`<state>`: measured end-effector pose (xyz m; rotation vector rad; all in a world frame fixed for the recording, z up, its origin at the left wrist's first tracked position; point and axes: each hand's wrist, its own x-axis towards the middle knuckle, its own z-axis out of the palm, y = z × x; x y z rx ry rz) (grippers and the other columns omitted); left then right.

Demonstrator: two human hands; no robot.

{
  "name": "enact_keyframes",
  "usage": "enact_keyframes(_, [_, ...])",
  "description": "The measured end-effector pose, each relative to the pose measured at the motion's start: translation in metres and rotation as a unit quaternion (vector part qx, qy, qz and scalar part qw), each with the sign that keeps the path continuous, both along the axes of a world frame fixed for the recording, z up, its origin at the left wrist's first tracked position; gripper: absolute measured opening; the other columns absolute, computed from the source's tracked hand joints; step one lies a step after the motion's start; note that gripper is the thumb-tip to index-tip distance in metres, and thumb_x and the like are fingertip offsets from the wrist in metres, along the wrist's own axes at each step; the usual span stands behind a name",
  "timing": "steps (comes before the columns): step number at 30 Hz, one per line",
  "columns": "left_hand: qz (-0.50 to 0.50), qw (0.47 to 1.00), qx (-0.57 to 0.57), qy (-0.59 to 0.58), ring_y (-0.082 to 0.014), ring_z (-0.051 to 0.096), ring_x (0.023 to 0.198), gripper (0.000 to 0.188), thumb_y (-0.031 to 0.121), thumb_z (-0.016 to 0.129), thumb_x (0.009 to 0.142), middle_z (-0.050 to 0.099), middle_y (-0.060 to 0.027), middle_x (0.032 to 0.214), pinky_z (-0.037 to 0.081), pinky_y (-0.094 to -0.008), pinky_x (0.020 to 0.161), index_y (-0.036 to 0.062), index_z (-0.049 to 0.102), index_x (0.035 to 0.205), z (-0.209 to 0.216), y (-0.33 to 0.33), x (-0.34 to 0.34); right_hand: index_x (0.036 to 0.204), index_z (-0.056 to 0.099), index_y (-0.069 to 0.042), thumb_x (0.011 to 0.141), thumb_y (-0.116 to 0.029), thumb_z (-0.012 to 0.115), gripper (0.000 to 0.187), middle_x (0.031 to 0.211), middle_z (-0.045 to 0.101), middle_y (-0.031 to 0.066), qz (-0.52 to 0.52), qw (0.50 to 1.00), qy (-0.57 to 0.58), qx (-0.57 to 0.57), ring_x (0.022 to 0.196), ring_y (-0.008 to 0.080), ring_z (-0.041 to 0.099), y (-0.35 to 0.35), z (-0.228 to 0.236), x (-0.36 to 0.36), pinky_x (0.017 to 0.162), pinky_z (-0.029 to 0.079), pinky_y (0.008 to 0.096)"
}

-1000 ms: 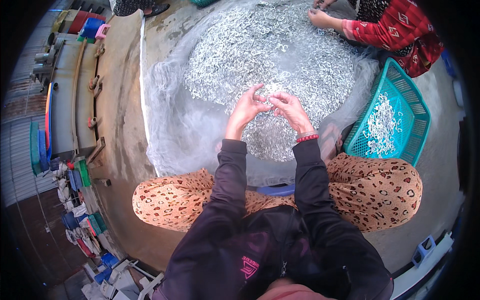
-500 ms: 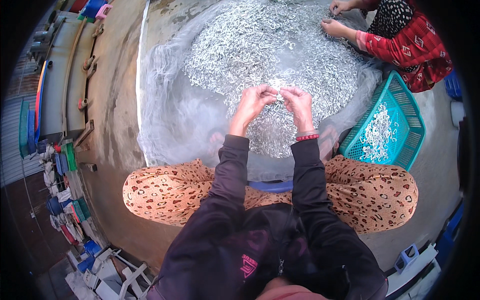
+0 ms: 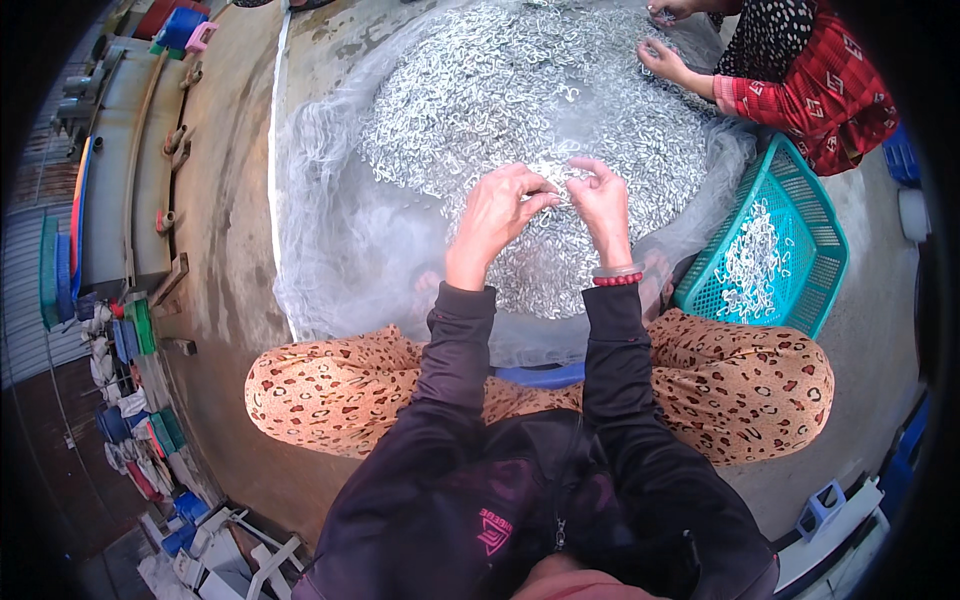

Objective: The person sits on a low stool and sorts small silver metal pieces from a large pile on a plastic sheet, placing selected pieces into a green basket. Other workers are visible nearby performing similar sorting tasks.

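Observation:
A broad heap of small, curled, silvery-white pieces that look like little fish (image 3: 480,90) lies on a fine pale net (image 3: 320,215) in front of me. My left hand (image 3: 500,215) is over the near part of the heap, thumb and fingers pinched together; whatever they hold is too small to make out. Close beside it, my right hand (image 3: 602,208) has its index finger stretched toward the left hand and the thumb apart from it. Nothing shows clearly in the right fingers. A red beaded bracelet (image 3: 618,279) circles my right wrist.
A teal plastic basket (image 3: 835,235) with some of the same pieces stands at my right. Beyond it a co-worker in a red patterned sleeve (image 3: 815,100) has both hands at the heap's far right edge. Pipes (image 3: 165,220) and stacked crates line the left side.
My right index finger and thumb have parted from a pinch, and the finger is raised. My left hand stays pinched. The co-worker's hands have shifted slightly.

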<state>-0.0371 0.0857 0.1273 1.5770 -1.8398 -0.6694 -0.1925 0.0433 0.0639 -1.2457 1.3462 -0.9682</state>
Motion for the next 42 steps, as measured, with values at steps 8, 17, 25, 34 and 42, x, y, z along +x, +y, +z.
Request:
enact_keyframes(8, [0.071, 0.907, 0.201, 0.364, -0.0103, 0.059, 0.068, 0.019, 0.008, 0.072, 0.076, 0.066, -0.0051, 0.078, 0.047, -0.0234, 0.064, -0.0033, 0.067, 0.090, -0.001, -0.004, 0.018, 0.109, 0.059, -0.002, 0.096, -0.036, 0.043, 0.039, 0.054, 0.051, -0.0006, 0.033, 0.979, -0.149, 0.137, 0.039, 0.0036, 0.037, -0.001, 0.009, -0.008, 0.033, 0.022, 0.0194])
enact_keyframes(17, [0.103, 0.873, 0.201, 0.432, -0.0118, 0.062, 0.069, 0.022, 0.007, 0.068, 0.080, 0.067, -0.0097, 0.080, 0.049, -0.0234, 0.063, -0.0063, 0.063, 0.097, -0.019, -0.003, 0.019, 0.101, 0.061, 0.000, 0.096, -0.038, 0.043, 0.043, 0.063, 0.058, 0.0048, 0.179, 0.927, -0.252, 0.213, 0.046, 0.0042, 0.041, 0.004, 0.027, -0.007, 0.038, 0.025, 0.0173])
enact_keyframes(25, [0.123, 0.983, 0.092, 0.098, -0.0187, 0.064, 0.067, 0.012, 0.007, 0.064, 0.080, 0.067, -0.0115, 0.076, 0.047, -0.0287, 0.063, 0.0012, 0.065, 0.091, -0.016, 0.000, 0.016, 0.069, 0.057, -0.008, 0.089, -0.029, 0.058, 0.029, 0.058, 0.055, -0.0010, 0.095, 0.952, -0.231, 0.176, 0.042, 0.0031, 0.038, 0.002, 0.017, -0.006, 0.038, 0.024, 0.0177])
enact_keyframes(34, [0.098, 0.994, 0.035, 0.033, -0.0178, 0.063, 0.067, 0.012, 0.009, 0.065, 0.081, 0.066, -0.0118, 0.076, 0.047, -0.0307, 0.061, 0.0013, 0.064, 0.091, -0.004, 0.004, 0.006, 0.064, 0.058, -0.003, 0.087, -0.025, 0.058, 0.031, 0.055, 0.054, -0.0001, 0.073, 0.989, -0.076, 0.104, 0.049, 0.0060, 0.044, -0.003, 0.014, -0.009, 0.047, 0.033, 0.0229])
enact_keyframes(42, [0.145, 0.972, -0.183, 0.036, -0.0239, 0.062, 0.067, 0.009, 0.004, 0.062, 0.083, 0.061, -0.0122, 0.079, 0.049, -0.0328, 0.060, -0.0010, 0.055, 0.087, -0.033, 0.002, -0.020, 0.064, 0.055, -0.002, 0.089, -0.022, 0.057, 0.032, 0.057, 0.052, -0.0007, -0.055, 0.997, -0.016, -0.055, 0.052, 0.0049, 0.044, 0.004, 0.035, 0.007, 0.047, 0.033, 0.0237])
